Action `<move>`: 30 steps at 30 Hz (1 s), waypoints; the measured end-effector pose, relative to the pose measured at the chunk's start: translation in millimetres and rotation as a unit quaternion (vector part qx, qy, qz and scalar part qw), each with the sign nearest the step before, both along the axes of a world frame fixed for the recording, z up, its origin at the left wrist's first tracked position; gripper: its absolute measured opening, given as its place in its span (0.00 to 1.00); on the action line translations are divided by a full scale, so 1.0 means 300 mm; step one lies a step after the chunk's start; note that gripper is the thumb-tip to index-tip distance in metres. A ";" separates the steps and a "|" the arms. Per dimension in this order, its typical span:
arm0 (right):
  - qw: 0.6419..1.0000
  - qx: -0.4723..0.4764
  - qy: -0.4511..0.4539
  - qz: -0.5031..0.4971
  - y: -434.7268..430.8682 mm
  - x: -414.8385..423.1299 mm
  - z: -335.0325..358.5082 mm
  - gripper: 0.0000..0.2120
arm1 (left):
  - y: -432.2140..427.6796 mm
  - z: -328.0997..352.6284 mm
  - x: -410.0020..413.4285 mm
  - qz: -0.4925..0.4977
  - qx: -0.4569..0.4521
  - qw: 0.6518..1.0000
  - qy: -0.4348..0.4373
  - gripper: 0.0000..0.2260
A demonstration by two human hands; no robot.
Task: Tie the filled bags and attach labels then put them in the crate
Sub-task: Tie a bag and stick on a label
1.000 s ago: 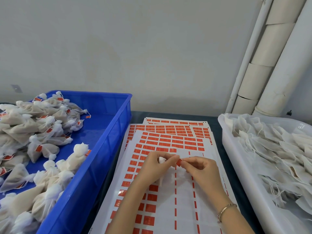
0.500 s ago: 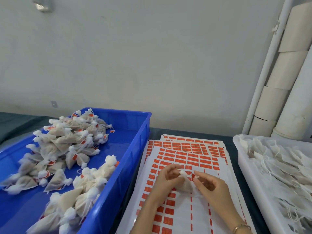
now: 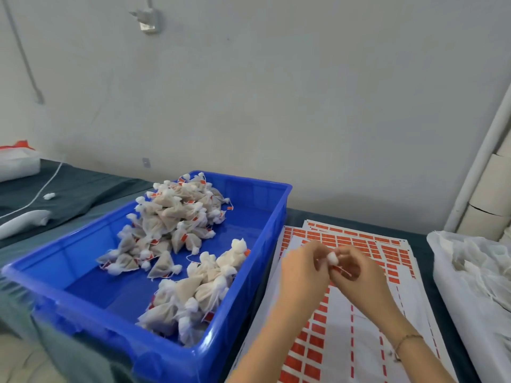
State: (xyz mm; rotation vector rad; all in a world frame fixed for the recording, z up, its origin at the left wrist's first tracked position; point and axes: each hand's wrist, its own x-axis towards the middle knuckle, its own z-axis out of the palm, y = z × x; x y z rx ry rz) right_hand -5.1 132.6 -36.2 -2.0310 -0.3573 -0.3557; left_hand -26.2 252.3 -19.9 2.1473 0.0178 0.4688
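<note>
Both of your hands are up over the label sheets (image 3: 345, 341), and they meet in the middle. Your left hand (image 3: 302, 275) and your right hand (image 3: 359, 277) both have curled fingers, and both pinch one small bag (image 3: 332, 257). The bag's fluffy white top pokes up right between your two sets of fingertips. The rest of the bag is hidden behind your fingers. A little red label (image 3: 342, 270) sits just under the white top, against the fingers of your right hand. It is blurry, so you cannot tell if it is stuck on.

The blue crate (image 3: 249, 194) is just beside your left hand. The tied bags (image 3: 177, 217) lie inside it in two heaps, one far and one near, with red labels on them. A white tray (image 3: 453, 294) with floppy bags stands to your right, on the far side of the sheets.
</note>
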 end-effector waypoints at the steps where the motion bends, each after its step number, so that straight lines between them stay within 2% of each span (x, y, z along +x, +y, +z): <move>1: 0.999 0.022 -0.022 0.021 0.041 -0.019 0.037 0.12 | 0.037 0.047 -0.033 0.014 0.010 0.999 -0.027 0.07; 4: 0.991 0.072 -0.068 0.093 0.175 -0.055 0.129 0.11 | 0.175 0.173 -0.123 0.058 0.044 0.993 -0.091 0.08; 8: 0.977 0.111 -0.026 0.181 0.355 -0.054 0.173 0.04 | 0.379 0.259 -0.184 0.065 0.022 0.995 -0.071 0.08; 13: 0.974 0.019 -0.001 0.227 0.504 -0.019 0.155 0.05 | 0.585 0.216 -0.163 0.069 0.019 0.997 0.019 0.04; 18: 0.954 -0.135 0.036 0.266 0.528 -0.022 0.111 0.16 | 0.653 0.124 -0.146 0.029 0.040 0.989 0.140 0.09; 20: 0.958 -0.129 0.015 0.256 0.501 -0.056 0.080 0.18 | 0.633 0.103 -0.139 0.059 0.064 0.987 0.133 0.09; 24: 0.983 -0.050 -0.029 0.175 0.380 -0.168 0.017 0.16 | 0.490 0.105 -0.160 0.121 0.099 0.988 -0.017 0.09; 27: 0.994 -0.034 -0.006 0.101 0.231 -0.244 -0.015 0.12 | 0.302 0.142 -0.193 0.058 0.089 0.991 -0.078 0.06; 30: 0.999 -0.035 0.013 0.016 0.036 -0.326 0.004 0.12 | 0.102 0.165 -0.208 -0.046 0.065 0.994 -0.079 0.08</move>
